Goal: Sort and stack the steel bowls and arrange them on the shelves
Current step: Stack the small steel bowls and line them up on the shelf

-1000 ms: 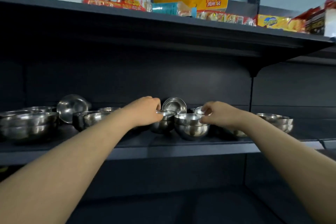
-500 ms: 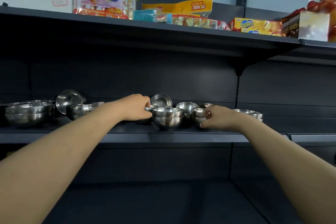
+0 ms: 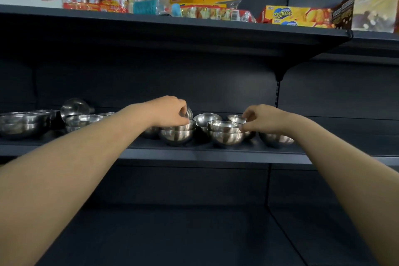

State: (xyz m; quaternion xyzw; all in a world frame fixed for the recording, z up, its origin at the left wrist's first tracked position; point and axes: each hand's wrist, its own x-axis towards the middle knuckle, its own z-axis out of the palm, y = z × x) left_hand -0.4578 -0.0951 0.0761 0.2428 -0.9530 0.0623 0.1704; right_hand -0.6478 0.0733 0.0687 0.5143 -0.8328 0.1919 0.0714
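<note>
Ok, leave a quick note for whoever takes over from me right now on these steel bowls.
Left hand: fingers curled over the small stack of round steel bowls, seemingly gripping its top bowl's rim.
Right hand: pinches the rim of the neighbouring stack of steel bowls.
Done: stack of larger steel bowls sits far left on the dark metal shelf; a second stack beside it.
Left: single steel bowl behind the two hands, another bowl by the right forearm and a tilted bowl at the back need nesting.

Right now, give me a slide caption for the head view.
On a shelf below snack packs, the left hand grips the left stack of steel bowls, the right hand the right stack.
</note>
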